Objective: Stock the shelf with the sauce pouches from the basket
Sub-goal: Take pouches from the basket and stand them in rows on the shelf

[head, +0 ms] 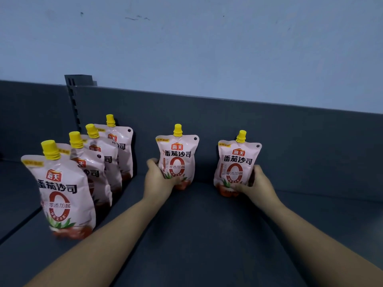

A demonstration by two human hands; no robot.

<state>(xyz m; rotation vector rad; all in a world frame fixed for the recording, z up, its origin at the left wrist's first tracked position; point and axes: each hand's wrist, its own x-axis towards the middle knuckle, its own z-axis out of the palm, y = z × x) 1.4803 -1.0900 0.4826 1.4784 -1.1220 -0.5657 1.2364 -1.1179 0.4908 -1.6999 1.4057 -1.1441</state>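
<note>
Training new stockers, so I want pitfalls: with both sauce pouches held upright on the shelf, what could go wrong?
The middle tomato sauce pouch and right pouch are held low by the left hand and right hand; let go carelessly, either might topple. The left forearm passes near the front-left pouch; pulling back could knock it.

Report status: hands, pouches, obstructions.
Left hand grips middle pouch; right hand grips right pouch. Both upright on shelf. Row of four stands left, apart. Nothing in the way.
</note>
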